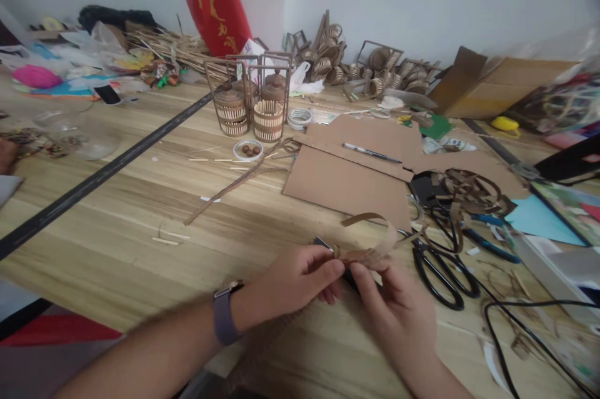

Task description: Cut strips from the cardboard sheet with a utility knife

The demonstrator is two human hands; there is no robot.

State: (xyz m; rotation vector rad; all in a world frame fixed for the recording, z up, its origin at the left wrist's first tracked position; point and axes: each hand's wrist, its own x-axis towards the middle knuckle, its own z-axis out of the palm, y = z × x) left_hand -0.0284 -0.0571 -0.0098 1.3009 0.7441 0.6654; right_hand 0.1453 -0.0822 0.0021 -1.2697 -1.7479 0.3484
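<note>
Both hands meet low over the wooden counter (pixel 117 211). The left hand (pixel 300 277) and the right hand (pixel 398 311) each have a tight grip on the brown cardboard strip (pixel 370 254), which curls up in a loop between them. Black scissors (pixel 440 267) lie just beside the right hand, and flat cardboard sheets (pixel 347 180) lie behind.
</note>
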